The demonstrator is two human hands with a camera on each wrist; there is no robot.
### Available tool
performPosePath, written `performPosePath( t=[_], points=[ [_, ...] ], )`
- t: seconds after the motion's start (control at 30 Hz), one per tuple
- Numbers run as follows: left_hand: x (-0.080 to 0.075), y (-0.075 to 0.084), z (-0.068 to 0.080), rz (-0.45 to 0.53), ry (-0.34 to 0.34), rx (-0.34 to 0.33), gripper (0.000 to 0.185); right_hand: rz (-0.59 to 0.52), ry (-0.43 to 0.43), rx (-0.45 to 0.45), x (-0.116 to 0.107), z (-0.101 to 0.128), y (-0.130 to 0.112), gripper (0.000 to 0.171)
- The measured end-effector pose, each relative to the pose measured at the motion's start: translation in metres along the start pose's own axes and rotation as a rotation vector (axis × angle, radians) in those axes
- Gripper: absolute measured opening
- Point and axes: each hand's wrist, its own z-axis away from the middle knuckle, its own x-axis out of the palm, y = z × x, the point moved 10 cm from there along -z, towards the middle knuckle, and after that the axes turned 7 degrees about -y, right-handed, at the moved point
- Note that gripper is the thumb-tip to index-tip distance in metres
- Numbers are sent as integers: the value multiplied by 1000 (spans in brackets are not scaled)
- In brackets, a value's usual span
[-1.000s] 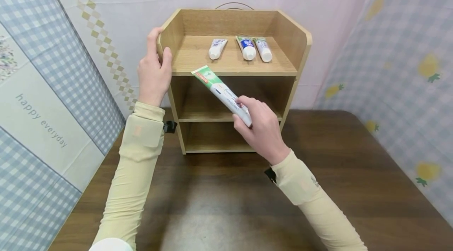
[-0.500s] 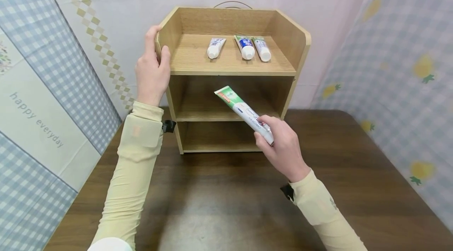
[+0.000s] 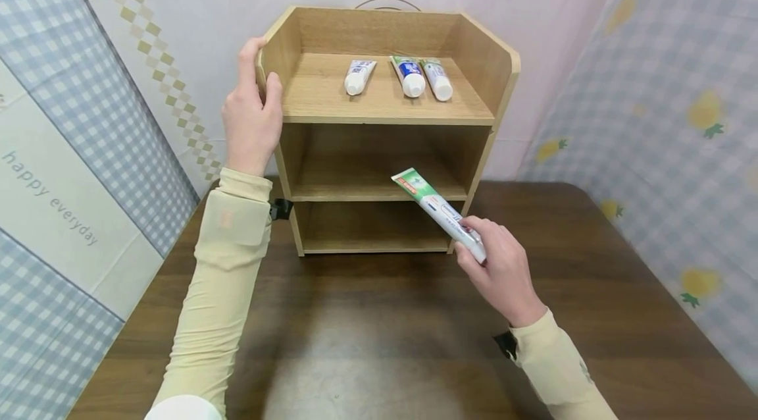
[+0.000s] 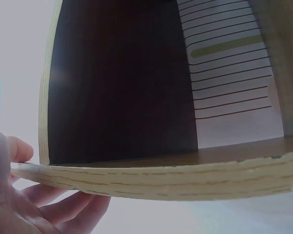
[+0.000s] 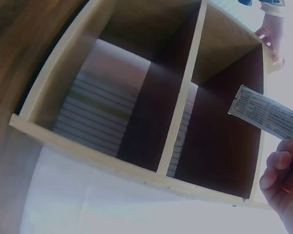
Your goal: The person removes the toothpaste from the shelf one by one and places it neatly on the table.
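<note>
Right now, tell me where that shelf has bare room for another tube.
The middle shelf and bottom shelf show bare. The top shelf is free on its left, between the left hand and the three tubes, which crowd its right half.

The left wall panel point(image 3: 53, 203), beside the wooden shelf point(image 3: 387, 120), reads "happy everyday"; print on the toothpaste tubes is too small to read.

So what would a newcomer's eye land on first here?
Probably the green-and-white toothpaste tube that the right hand holds, slanted before the wooden shelf unit on the dark table. Next, three small tubes lying on its top shelf, and the left hand gripping its left wall.
</note>
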Motion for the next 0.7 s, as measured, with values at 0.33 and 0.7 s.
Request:
performPosePath(
  t=[0.33, 0.7],
  points=[
    [2, 0, 0, -5, -4, -12, 43, 28, 24, 12, -12, 21, 10, 43],
    [2, 0, 1, -4, 19, 1, 43, 84, 74, 27, -29, 48, 24, 45]
  ],
)
